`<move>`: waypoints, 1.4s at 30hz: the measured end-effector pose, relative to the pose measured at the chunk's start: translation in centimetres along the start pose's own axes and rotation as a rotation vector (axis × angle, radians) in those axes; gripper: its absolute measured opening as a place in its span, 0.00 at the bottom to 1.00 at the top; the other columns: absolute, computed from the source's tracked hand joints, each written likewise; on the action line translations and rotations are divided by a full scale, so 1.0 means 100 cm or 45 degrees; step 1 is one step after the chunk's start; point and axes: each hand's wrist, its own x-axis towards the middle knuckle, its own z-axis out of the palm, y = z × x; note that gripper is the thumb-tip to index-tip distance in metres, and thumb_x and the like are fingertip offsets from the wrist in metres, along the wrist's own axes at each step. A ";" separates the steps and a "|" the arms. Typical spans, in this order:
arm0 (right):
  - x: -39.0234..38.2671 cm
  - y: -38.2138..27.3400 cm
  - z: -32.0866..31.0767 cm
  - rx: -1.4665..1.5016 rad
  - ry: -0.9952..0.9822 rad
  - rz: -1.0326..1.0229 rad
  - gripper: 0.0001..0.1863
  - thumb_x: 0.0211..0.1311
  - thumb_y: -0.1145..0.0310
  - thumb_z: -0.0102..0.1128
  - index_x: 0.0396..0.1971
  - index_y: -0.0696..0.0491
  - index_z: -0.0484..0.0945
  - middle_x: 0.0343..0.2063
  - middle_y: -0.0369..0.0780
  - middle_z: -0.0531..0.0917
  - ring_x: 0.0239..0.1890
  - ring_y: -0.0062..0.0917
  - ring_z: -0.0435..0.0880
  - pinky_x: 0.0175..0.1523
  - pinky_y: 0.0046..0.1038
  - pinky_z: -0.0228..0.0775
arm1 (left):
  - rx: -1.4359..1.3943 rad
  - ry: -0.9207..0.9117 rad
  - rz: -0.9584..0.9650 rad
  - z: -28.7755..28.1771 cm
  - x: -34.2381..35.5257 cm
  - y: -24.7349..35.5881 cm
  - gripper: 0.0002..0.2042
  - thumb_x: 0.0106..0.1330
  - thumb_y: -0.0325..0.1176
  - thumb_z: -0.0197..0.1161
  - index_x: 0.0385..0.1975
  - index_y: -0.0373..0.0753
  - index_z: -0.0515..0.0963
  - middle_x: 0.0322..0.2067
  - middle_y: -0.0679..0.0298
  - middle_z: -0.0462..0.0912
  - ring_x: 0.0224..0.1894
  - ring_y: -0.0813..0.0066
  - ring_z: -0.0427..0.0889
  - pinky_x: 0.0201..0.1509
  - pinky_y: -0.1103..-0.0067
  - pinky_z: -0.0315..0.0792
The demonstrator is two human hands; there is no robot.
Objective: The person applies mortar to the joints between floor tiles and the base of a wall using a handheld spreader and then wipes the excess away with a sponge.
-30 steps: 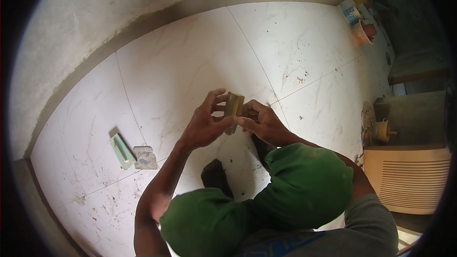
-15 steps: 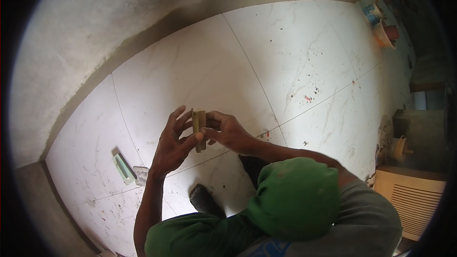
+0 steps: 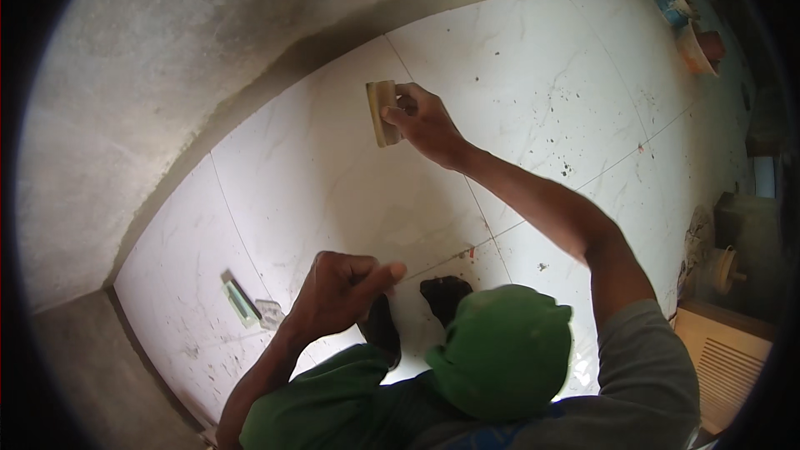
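Note:
Out over the floor tiles, my right hand point(image 3: 426, 127) grips a yellowish-brown rectangular block point(image 3: 382, 113) by its right side. The block has a ridge along its length and stands upright between my thumb and fingers. I cannot make out its exact kind. My left hand point(image 3: 337, 293) is nearer my body, curled into a loose fist with the thumb pointing out to the right. Nothing shows in it, though the inside of the palm is hidden. Both of my shoes are partly visible below the hands.
On the floor left of my left hand lie a pale green channel-shaped piece point(image 3: 241, 302) and a grey pad point(image 3: 269, 314). A wall point(image 3: 192, 58) curves along the far left. Buckets point(image 3: 698, 48) stand far right; a slatted wooden panel point(image 3: 729, 358) is near right. Crumbs dot the tiles point(image 3: 533, 117).
My right hand has carried the block forward, away from my body. My left hand has come off the block, dropped back toward me and curled up.

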 end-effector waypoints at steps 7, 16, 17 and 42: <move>0.090 0.002 -0.089 -0.649 0.280 -0.178 0.41 0.66 0.63 0.64 0.75 0.60 0.61 0.41 0.48 0.86 0.41 0.26 0.87 0.44 0.30 0.81 | 0.540 0.346 0.497 -0.026 0.122 -0.033 0.13 0.76 0.40 0.65 0.46 0.35 0.84 0.23 0.59 0.85 0.23 0.71 0.82 0.32 0.72 0.76; 0.206 0.048 -0.139 0.302 1.125 -0.495 0.37 0.71 0.63 0.61 0.75 0.60 0.63 0.40 0.42 0.87 0.39 0.24 0.85 0.42 0.29 0.81 | 1.100 1.065 0.904 -0.153 0.342 -0.107 0.27 0.77 0.44 0.59 0.72 0.39 0.69 0.74 0.47 0.64 0.75 0.43 0.63 0.73 0.52 0.63; 0.214 0.060 -0.103 0.235 1.248 -0.173 0.35 0.72 0.66 0.61 0.75 0.62 0.63 0.36 0.41 0.87 0.36 0.23 0.85 0.40 0.29 0.80 | 1.216 1.182 0.920 -0.157 0.344 -0.114 0.27 0.78 0.46 0.56 0.73 0.40 0.68 0.74 0.48 0.64 0.76 0.44 0.62 0.74 0.51 0.61; 0.291 0.077 -0.015 -0.019 1.670 0.140 0.30 0.72 0.66 0.56 0.67 0.70 0.68 0.43 0.60 0.79 0.46 0.57 0.80 0.56 0.49 0.74 | 1.265 1.064 0.521 -0.159 0.353 -0.111 0.33 0.79 0.58 0.42 0.70 0.38 0.68 0.73 0.46 0.65 0.75 0.44 0.62 0.72 0.49 0.59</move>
